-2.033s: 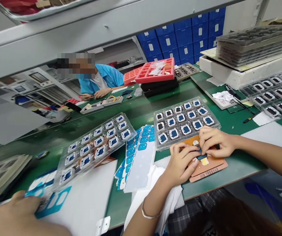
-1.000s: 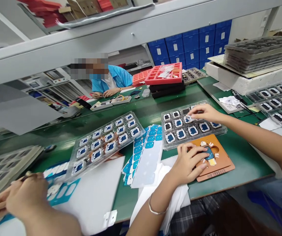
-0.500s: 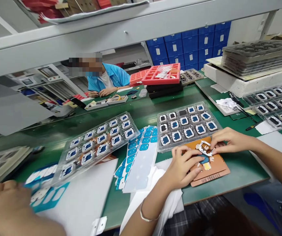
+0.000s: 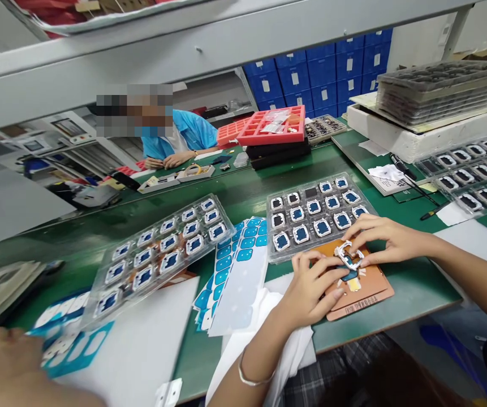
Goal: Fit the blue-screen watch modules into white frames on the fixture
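Note:
My right hand (image 4: pixel 385 240) pinches a small white watch-case-like frame (image 4: pixel 348 255), tilted above an orange-brown jig plate (image 4: pixel 370 297). My left hand (image 4: pixel 309 285) lies at the plate's left side with its fingers spread. Its fingertips reach the frame's left edge and the blue piece (image 4: pixel 349 275) under it; whether they grip anything is not clear. A yellow tab (image 4: pixel 354 284) sits below the blue piece. Behind the plate stands a clear plastic tray (image 4: pixel 275 251) with rows of similar white frames, most with blue faces. Part of it is hidden by my right hand.
A second clear tray (image 4: pixel 86 308) stands left, beside blue sticker sheets (image 4: pixel 237 316). Another person's blurred hand (image 4: pixel 5 362) is at bottom left. A co-worker (image 4: pixel 184 135) sits opposite. Red trays (image 4: pixel 268 133) and stacked clear trays (image 4: pixel 434 96) stand behind. A grey beam (image 4: pixel 243 42) crosses above.
The white frame has turned and tilted in my right hand, whose fingers now reach further over it. My left hand stays nearly in place. The whole view has shifted slightly.

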Available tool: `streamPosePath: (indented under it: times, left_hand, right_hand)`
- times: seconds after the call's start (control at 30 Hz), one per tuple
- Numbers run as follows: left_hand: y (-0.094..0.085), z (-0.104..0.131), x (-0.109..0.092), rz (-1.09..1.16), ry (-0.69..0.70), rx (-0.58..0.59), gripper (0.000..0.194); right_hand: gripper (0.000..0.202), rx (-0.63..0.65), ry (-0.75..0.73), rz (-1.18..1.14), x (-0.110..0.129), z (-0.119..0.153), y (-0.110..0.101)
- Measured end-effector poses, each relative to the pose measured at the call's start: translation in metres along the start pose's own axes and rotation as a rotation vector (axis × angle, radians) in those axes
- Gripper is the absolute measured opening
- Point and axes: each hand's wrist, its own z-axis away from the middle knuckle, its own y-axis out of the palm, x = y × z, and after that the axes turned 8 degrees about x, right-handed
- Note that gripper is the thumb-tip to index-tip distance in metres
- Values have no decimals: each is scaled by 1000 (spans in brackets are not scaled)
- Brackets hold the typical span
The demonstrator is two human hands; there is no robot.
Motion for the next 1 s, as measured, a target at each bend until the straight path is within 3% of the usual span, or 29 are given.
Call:
streamPosePath:
  times: [0.1, 0.3, 0.47, 0.57, 0.73, 1.0]
  left_hand:
    - [0, 0, 0, -13, 13, -10, 33]
    - [1, -1, -1, 8, -12, -40, 29]
    - [5, -6, -1, 176, -175, -233, 19]
    - [7, -8, -1, 200, -248, -310, 32]
    - [8, -9, -4, 182, -290, -282, 50]
    - [5, -8, -6, 112, -303, -249, 43]
  right_hand:
    - [33, -19, 13, 57, 0, 0, 1]
    - [27, -44, -13, 184, 3, 3, -1]
    - [24, -79, -31, 180, 6, 2, 0]
    - [21, -129, -52, 149, 8, 1, 7]
    - [19, -172, -34, 115, 14, -3, 19]
    - [16, -175, -32, 172, 19, -3, 22]
